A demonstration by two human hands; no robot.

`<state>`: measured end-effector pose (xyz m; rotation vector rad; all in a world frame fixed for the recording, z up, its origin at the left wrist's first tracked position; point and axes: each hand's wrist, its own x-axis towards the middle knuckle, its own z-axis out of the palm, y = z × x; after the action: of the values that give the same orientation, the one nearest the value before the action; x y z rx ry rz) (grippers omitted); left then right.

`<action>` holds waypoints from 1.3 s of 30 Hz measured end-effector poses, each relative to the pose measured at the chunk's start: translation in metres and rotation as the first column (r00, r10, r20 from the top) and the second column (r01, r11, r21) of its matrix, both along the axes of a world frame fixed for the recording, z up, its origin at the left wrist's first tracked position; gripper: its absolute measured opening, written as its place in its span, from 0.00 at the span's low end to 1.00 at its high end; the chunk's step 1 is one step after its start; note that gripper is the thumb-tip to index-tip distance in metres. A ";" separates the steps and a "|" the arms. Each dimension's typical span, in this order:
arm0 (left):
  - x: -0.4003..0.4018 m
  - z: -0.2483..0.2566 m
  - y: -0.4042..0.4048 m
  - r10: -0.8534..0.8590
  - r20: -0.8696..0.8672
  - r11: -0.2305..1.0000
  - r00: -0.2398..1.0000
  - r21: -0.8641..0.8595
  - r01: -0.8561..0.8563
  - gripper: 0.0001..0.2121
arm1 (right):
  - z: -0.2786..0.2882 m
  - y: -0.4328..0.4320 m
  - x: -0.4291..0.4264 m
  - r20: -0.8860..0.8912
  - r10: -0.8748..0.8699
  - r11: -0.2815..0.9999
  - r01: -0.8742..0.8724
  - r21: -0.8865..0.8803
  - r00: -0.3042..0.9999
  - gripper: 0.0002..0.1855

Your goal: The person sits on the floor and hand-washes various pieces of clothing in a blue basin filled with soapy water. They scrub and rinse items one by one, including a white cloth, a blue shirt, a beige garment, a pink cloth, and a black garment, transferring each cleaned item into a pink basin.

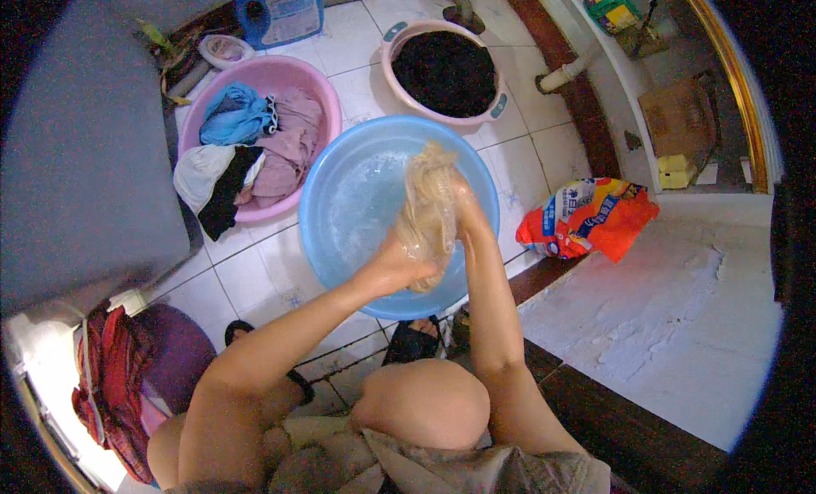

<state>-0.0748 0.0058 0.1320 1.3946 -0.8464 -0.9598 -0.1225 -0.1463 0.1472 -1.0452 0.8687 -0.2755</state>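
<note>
A wet beige cloth (426, 204) is bunched between my two hands, above a blue plastic basin (315, 252). My left hand (398, 264) grips its lower end. Around its upper right side, my right hand (464, 198) is closed, with the fingers partly hidden by the fabric. The basin holds soapy water (357, 201) with some foam on the surface. What kind of garment the beige cloth is, I cannot tell.
Behind to the left, a pink basin (331, 112) holds blue, mauve, white and black clothes. A pale pink tub (389, 80) is filled with dark fabric. On the right lies a red detergent bag (586, 217). A blue jug (280, 16) stands by the wall.
</note>
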 end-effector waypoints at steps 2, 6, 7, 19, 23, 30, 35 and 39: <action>0.003 -0.011 -0.009 -0.076 -0.050 0.994 0.996 0.073 0.079 0.33 | 0.009 0.001 0.011 -0.085 0.088 0.946 -0.110 -0.304 0.993 0.23; -0.002 -0.077 -0.002 0.050 -0.003 0.980 0.999 0.193 -0.048 0.28 | 0.033 0.027 0.046 -0.605 0.114 0.500 -0.571 -0.650 0.788 0.27; 0.004 -0.052 -0.007 -0.041 -0.011 0.971 0.999 0.236 0.042 0.27 | 0.025 0.025 0.042 -0.617 0.059 0.508 -0.556 -0.658 0.785 0.28; 0.052 0.049 0.009 0.047 -0.958 0.894 0.282 0.167 0.416 0.25 | -0.041 -0.030 -0.058 0.289 -0.108 0.895 -0.033 0.444 0.951 0.29; 0.034 0.042 0.008 0.008 -0.964 0.869 0.265 0.137 0.475 0.28 | -0.071 -0.001 -0.051 0.391 -0.134 0.921 -0.031 0.388 0.910 0.36; 0.030 0.035 0.015 0.060 -0.984 0.878 0.166 0.131 0.460 0.27 | -0.012 -0.018 -0.044 0.468 0.028 0.972 -0.133 0.193 0.883 0.41; 0.039 0.038 0.012 -0.039 -0.904 0.812 0.426 0.220 0.540 0.26 | 0.024 -0.015 -0.025 0.342 0.079 0.956 -0.168 0.240 0.936 0.33; 0.053 0.050 0.006 -0.267 -0.780 0.745 0.565 0.205 0.635 0.26 | 0.026 -0.008 -0.027 0.292 -0.049 0.944 -0.052 0.327 0.955 0.29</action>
<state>-0.0219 0.0123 0.1816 1.0069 -0.3679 -2.0930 -0.1493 -0.1539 0.1731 -0.6674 0.6141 -0.2660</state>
